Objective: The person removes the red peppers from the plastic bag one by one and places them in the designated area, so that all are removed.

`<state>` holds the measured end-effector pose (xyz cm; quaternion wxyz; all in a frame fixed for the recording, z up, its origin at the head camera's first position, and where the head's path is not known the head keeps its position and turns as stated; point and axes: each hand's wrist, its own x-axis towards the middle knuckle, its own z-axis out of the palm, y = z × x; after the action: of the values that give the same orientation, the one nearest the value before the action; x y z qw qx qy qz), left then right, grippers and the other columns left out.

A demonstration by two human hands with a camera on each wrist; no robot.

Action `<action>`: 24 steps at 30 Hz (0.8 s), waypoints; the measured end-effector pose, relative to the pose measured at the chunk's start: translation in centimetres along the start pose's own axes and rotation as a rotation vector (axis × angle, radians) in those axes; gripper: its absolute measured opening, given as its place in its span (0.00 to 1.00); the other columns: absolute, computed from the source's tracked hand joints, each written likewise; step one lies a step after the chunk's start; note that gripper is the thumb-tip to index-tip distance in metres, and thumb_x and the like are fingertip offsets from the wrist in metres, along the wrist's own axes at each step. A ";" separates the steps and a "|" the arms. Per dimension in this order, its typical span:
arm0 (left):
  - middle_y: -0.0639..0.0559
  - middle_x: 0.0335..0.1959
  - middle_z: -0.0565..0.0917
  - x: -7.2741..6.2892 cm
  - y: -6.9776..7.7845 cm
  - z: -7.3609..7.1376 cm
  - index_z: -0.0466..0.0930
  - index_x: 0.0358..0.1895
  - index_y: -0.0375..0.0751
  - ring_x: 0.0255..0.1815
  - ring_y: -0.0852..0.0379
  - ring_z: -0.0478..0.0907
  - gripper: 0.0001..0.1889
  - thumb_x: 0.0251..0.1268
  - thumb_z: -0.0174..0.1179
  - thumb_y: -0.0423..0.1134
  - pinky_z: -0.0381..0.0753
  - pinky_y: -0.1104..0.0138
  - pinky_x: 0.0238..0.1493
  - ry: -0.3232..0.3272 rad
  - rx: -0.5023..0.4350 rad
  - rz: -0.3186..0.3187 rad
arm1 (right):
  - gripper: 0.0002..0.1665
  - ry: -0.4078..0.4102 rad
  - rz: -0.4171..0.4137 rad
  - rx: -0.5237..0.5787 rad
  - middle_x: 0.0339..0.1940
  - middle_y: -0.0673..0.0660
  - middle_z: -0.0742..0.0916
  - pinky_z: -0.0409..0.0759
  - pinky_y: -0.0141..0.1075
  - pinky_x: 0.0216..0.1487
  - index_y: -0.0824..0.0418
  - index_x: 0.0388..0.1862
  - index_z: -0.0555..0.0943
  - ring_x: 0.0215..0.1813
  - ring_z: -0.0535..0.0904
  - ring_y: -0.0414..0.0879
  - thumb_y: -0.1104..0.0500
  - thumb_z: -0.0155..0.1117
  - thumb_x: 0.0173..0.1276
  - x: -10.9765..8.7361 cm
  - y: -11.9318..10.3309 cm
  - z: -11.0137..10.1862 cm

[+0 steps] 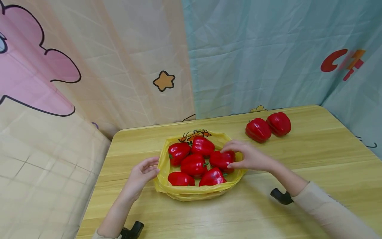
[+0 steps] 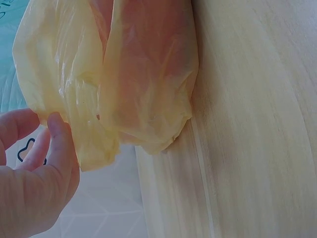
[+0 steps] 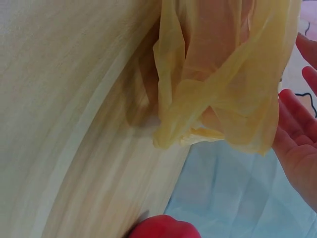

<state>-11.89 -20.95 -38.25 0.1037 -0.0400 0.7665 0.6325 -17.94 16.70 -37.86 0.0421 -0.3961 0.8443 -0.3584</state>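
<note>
A yellow plastic bag (image 1: 191, 189) stands with its mouth wide and rolled down, holding several red bell peppers, one of them near the middle (image 1: 194, 165). My left hand (image 1: 141, 176) is at the bag's left rim; in the left wrist view its thumb and forefinger pinch the thin plastic (image 2: 64, 89). Reaching over the right rim, my right hand (image 1: 246, 156) has its thumb and fingers curved round the rightmost bell pepper (image 1: 219, 160) inside. In the right wrist view the bag's side (image 3: 223, 89) hides that pepper and part of the hand.
Two more red bell peppers, a nearer one (image 1: 258, 130) and a farther one (image 1: 279, 124), lie side by side at the back right of the wooden table (image 1: 313, 146). A printed curtain (image 1: 134, 66) hangs behind the table. Black wrist-worn parts show beneath both forearms.
</note>
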 end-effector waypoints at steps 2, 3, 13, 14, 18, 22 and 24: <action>0.37 0.58 0.71 0.0 0.0 0.0 0.66 0.63 0.32 0.53 0.51 0.74 0.24 0.63 0.56 0.27 0.77 0.71 0.46 0.001 0.000 -0.001 | 0.26 -0.004 -0.004 -0.019 0.52 0.53 0.79 0.76 0.46 0.52 0.59 0.52 0.79 0.54 0.73 0.49 0.58 0.73 0.53 0.0 0.0 0.1; 0.37 0.58 0.71 0.0 0.0 0.0 0.66 0.63 0.32 0.53 0.51 0.73 0.24 0.63 0.56 0.27 0.77 0.71 0.46 0.001 0.000 -0.002 | 0.26 -0.006 -0.005 -0.025 0.52 0.53 0.79 0.76 0.46 0.52 0.59 0.52 0.79 0.54 0.73 0.49 0.58 0.73 0.53 0.0 0.0 0.2; 0.37 0.58 0.71 0.0 -0.2 0.0 0.66 0.63 0.31 0.53 0.50 0.73 0.24 0.63 0.56 0.27 0.77 0.71 0.46 0.004 0.005 -0.002 | 0.26 -0.010 0.008 -0.076 0.54 0.56 0.78 0.76 0.47 0.53 0.59 0.51 0.79 0.55 0.73 0.52 0.60 0.74 0.51 0.0 0.4 0.8; 0.37 0.58 0.71 0.0 -0.2 0.0 0.66 0.63 0.31 0.53 0.50 0.73 0.24 0.63 0.56 0.27 0.77 0.71 0.46 0.004 0.004 -0.002 | 0.26 -0.011 0.010 -0.078 0.54 0.56 0.78 0.76 0.47 0.52 0.59 0.51 0.79 0.56 0.73 0.52 0.61 0.74 0.51 0.0 0.4 0.8; 0.37 0.57 0.72 0.1 -0.3 0.0 0.66 0.62 0.31 0.53 0.50 0.73 0.24 0.62 0.56 0.27 0.77 0.71 0.46 0.004 0.001 -0.002 | 0.25 -0.017 0.017 -0.090 0.55 0.59 0.78 0.77 0.48 0.52 0.59 0.51 0.80 0.56 0.73 0.55 0.61 0.74 0.51 0.1 0.4 0.9; 0.37 0.57 0.72 0.1 -0.4 0.0 0.67 0.62 0.31 0.52 0.51 0.74 0.24 0.62 0.56 0.27 0.77 0.71 0.46 0.004 0.001 0.001 | 0.25 -0.028 0.027 -0.107 0.55 0.61 0.78 0.76 0.50 0.51 0.58 0.50 0.80 0.56 0.72 0.57 0.61 0.74 0.51 0.1 0.5 1.0; 0.37 0.57 0.72 0.1 -0.4 0.0 0.67 0.62 0.31 0.52 0.51 0.74 0.24 0.62 0.56 0.27 0.77 0.71 0.46 0.003 0.001 0.003 | 0.25 -0.034 0.033 -0.115 0.56 0.62 0.77 0.75 0.51 0.52 0.58 0.50 0.81 0.56 0.72 0.58 0.62 0.74 0.51 0.1 0.6 1.1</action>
<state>-11.95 -20.99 -38.64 0.1017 -0.0400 0.7671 0.6321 -17.99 16.31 -39.00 0.0395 -0.3900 0.8691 -0.3018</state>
